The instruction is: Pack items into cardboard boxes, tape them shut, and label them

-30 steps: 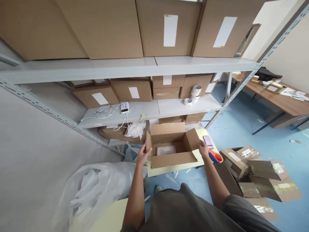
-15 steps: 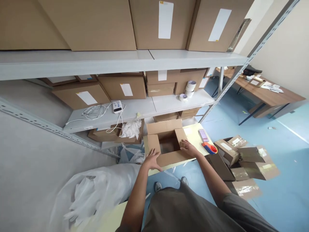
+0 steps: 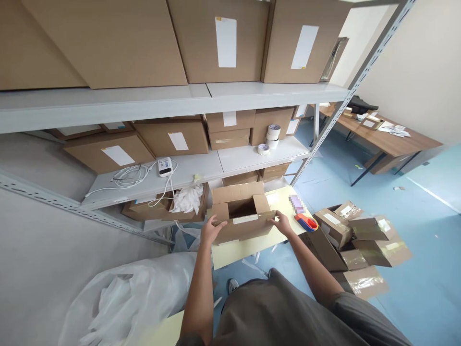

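Note:
A small cardboard box [image 3: 240, 193] with raised flaps stands on the pale yellow tabletop [image 3: 237, 252] in front of me. Its near flap [image 3: 252, 228], marked by a white strip, is tilted up across part of the opening. At the flap's left end, my left hand [image 3: 212, 231] grips the edge between thumb and fingers. My right hand [image 3: 282, 224] pinches the opposite end the same way. To the right of the box lie a blue and orange tape dispenser [image 3: 306, 223] and a blurred purple item [image 3: 297, 203]. What the box holds is hidden in shadow.
A grey shelving rack [image 3: 173, 106] full of cartons stands ahead, with tape rolls [image 3: 272, 136] and a white power strip [image 3: 165, 166] on its middle shelf. Opened cartons [image 3: 370, 240] pile up on the floor at right. A plastic bag [image 3: 144, 288] bulges at lower left.
The near flap has swung up from lying outward to standing tilted. Both hands have gone from resting on the box to gripping that flap's ends. The view has shifted slightly.

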Available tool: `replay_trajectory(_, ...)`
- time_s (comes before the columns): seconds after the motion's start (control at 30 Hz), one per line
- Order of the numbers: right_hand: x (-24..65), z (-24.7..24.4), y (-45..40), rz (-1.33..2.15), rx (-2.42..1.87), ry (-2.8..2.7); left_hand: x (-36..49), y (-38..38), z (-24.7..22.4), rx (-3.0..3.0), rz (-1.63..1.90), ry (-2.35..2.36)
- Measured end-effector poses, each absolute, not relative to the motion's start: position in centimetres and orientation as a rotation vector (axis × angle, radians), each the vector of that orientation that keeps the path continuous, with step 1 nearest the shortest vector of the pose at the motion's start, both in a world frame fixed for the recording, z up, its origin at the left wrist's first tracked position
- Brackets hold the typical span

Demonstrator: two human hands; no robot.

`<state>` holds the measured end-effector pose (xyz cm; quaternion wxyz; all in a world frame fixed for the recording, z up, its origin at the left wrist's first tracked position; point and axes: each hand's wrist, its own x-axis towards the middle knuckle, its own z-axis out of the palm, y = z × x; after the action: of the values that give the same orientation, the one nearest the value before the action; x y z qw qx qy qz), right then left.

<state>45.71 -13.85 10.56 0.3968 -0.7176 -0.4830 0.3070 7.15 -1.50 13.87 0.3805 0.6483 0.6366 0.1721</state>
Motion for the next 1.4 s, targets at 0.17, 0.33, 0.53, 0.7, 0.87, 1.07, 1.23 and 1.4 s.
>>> replay_trajectory(0.17,43.7,6.5,-12.9,0.579,-2.025,-1.044,9.4,-1.3,13.5,1.876,0.271,1.88)
replay_trajectory(0.33,44.9,5.8,-12.3,0.747,-2.082,-1.069,11.9,3.8,15.6,2.101,0.06,1.71)
replay_trajectory(0.53,44.7,6.4,-11.2,0.867,-2.084,-1.076,14.4,11.1,18.8,2.243,0.092,1.697)
replay_trajectory(0.7,44.6,6.3,-11.0,0.847,-2.082,-1.088,13.2,10.5,18.5,2.296,0.298,1.776)
replay_trajectory(0.87,44.9,6.2,-10.8,0.847,-2.075,-1.051,11.1,4.9,14.1,2.131,0.341,1.784)
replay_trajectory(1.07,44.6,6.3,-10.9,0.861,-2.078,-0.979,11.6,1.6,10.8,1.611,0.365,1.983)
replay_trajectory(1.23,44.3,6.0,-11.2,0.879,-2.027,-0.972,12.4,2.5,11.2,1.541,0.259,2.033)
replay_trajectory(1.4,45.1,6.3,-12.1,0.741,-1.964,-1.107,14.3,1.7,11.0,1.571,0.293,2.087)
